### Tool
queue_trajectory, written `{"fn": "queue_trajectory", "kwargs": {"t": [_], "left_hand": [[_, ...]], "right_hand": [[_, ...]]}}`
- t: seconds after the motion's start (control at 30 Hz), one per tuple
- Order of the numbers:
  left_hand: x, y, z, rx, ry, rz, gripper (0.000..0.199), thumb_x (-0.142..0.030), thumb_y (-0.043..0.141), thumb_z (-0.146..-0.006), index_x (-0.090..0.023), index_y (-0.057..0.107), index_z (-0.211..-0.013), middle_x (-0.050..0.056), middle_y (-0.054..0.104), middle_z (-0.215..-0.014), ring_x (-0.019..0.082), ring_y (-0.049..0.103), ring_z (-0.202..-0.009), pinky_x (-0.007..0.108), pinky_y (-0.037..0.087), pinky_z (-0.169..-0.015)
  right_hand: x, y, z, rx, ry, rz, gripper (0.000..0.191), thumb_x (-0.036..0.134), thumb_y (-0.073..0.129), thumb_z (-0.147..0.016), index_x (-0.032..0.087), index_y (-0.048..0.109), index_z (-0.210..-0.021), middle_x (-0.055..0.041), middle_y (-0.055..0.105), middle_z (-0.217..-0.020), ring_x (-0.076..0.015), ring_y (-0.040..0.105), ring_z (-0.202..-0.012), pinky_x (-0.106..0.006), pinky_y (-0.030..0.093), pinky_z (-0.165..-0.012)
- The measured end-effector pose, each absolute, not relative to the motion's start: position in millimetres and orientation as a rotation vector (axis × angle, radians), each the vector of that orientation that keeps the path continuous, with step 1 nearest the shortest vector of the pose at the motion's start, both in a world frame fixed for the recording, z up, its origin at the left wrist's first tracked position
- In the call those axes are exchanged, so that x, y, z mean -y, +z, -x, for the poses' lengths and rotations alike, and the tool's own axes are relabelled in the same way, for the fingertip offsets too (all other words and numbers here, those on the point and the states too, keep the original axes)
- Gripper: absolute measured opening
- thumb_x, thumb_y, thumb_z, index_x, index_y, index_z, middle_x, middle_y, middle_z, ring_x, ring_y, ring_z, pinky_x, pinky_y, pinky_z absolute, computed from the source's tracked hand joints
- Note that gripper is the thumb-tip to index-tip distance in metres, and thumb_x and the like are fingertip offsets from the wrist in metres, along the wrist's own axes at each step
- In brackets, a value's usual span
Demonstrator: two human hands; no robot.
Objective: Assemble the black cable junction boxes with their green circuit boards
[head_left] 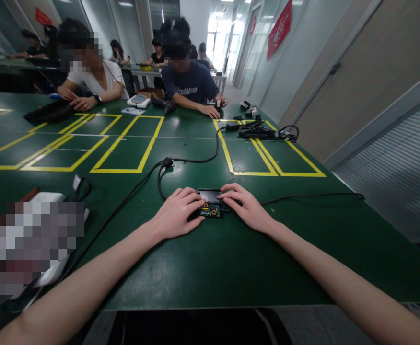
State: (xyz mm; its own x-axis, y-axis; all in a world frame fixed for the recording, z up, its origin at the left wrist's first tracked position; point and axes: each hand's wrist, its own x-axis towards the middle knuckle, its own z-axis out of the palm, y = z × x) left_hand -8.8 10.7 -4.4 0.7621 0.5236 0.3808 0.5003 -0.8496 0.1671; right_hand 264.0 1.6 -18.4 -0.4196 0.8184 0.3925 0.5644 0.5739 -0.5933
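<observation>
A small electronic device (210, 195) with a dark screen lies on the green table in front of me, an exposed circuit board (211, 210) with copper coils at its near side. My left hand (181, 213) grips the left edges of both, thumb at the board's lower corner and fingertips at the screen side. From the right, my right hand (248, 208) pinches the screen's right edge between its fingers. A dark cable end by the board's right side is partly hidden by my right hand.
Black cables (134, 192) cross the green table (181, 278). Yellow tape rectangles mark its far half. A bundle of black cords (258, 129) lies at the back right. Two people sit opposite, near a drill (167, 105) and a white device (138, 101). Blurred items lie at the left.
</observation>
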Motion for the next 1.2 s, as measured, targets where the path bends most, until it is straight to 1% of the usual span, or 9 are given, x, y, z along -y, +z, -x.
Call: {"fn": "queue_trajectory", "kwargs": {"t": [0.13,0.33,0.4,0.5,0.57,0.83,0.9,1.03,1.2], "left_hand": [[-9.8,-3.5,7.4,-0.808,0.622,-2.938,0.034,-0.032,0.057,-0.100,-0.014,0.069,-0.126,0.015,0.072,-0.119,0.031,0.059,-0.118,0.048,0.050,-0.097],[-9.8,-4.6,6.9,-0.804,0.638,-2.966,0.031,-0.030,0.059,-0.099,-0.014,0.069,-0.124,0.015,0.072,-0.120,0.031,0.060,-0.120,0.047,0.050,-0.098],[-9.9,-4.9,7.1,-0.797,0.646,-2.978,0.031,-0.030,0.059,-0.099,-0.015,0.069,-0.124,0.014,0.073,-0.120,0.031,0.060,-0.119,0.045,0.050,-0.097],[-9.9,-4.6,7.4,-0.796,0.657,-2.991,0.030,-0.030,0.060,-0.099,-0.015,0.069,-0.124,0.013,0.073,-0.121,0.030,0.061,-0.119,0.043,0.049,-0.096],[-9.8,-4.0,7.4,-0.792,0.671,-2.997,0.029,-0.029,0.061,-0.099,-0.015,0.070,-0.123,0.013,0.074,-0.120,0.030,0.061,-0.118,0.042,0.048,-0.095],[-8.9,-3.0,7.4,-0.758,0.814,-3.028,0.019,-0.027,0.063,-0.098,-0.017,0.067,-0.113,0.011,0.072,-0.109,0.027,0.064,-0.106,0.039,0.049,-0.088],[-8.5,-3.1,8.1,-0.854,0.834,-2.979,0.023,-0.030,0.067,-0.095,-0.017,0.064,-0.113,0.012,0.069,-0.112,0.028,0.063,-0.106,0.040,0.051,-0.088],[-8.5,-3.7,9.5,-0.965,0.892,-2.847,0.049,-0.031,0.075,-0.087,-0.018,0.055,-0.129,0.015,0.063,-0.132,0.031,0.062,-0.117,0.044,0.054,-0.095],[-9.3,-6.9,10.2,-0.949,0.833,-2.794,0.070,-0.029,0.076,-0.087,-0.019,0.043,-0.148,0.014,0.065,-0.137,0.030,0.064,-0.122,0.047,0.055,-0.100]], "right_hand": [[-1.8,-17.2,-261.9,2.063,0.502,1.060,0.015,0.031,0.065,-0.099,0.024,0.077,-0.102,-0.0096,0.067,-0.118,-0.0248,0.067,-0.113,-0.046,0.055,-0.103],[0.9,-17.0,-257.9,1.972,0.558,1.027,0.008,0.025,0.068,-0.095,0.024,0.075,-0.097,-0.0092,0.068,-0.127,-0.0264,0.065,-0.121,-0.049,0.054,-0.107],[1.1,-18.2,-257.2,1.928,0.641,1.042,0.011,0.024,0.068,-0.094,0.024,0.073,-0.103,-0.0091,0.070,-0.123,-0.0253,0.068,-0.115,-0.047,0.057,-0.103],[0.5,-20.3,-256.5,1.863,0.752,1.064,0.031,0.022,0.069,-0.090,0.024,0.067,-0.121,-0.0076,0.072,-0.115,-0.0215,0.072,-0.098,-0.043,0.062,-0.096],[0.1,-20.9,-256.1,1.846,0.783,1.059,0.041,0.020,0.068,-0.089,0.025,0.064,-0.130,-0.0073,0.071,-0.116,-0.0203,0.072,-0.097,-0.041,0.064,-0.093],[-0.2,-21.9,-256.7,1.886,0.758,1.043,0.031,0.022,0.065,-0.091,0.024,0.071,-0.122,-0.0080,0.071,-0.116,-0.0209,0.072,-0.099,-0.037,0.067,-0.085],[-0.5,-21.3,-257.5,1.896,0.764,1.065,0.032,0.023,0.065,-0.091,0.023,0.071,-0.123,-0.0081,0.073,-0.115,-0.0209,0.073,-0.098,-0.038,0.066,-0.087],[0.2,-17.2,-258.9,1.917,0.816,1.072,0.033,0.022,0.066,-0.091,0.023,0.071,-0.124,-0.0068,0.076,-0.111,-0.0204,0.075,-0.094,-0.040,0.065,-0.090],[2.3,-15.0,-257.0,1.908,0.804,1.041,0.029,0.022,0.065,-0.091,0.022,0.073,-0.120,-0.0068,0.077,-0.110,-0.0201,0.076,-0.092,-0.039,0.066,-0.090]]}}
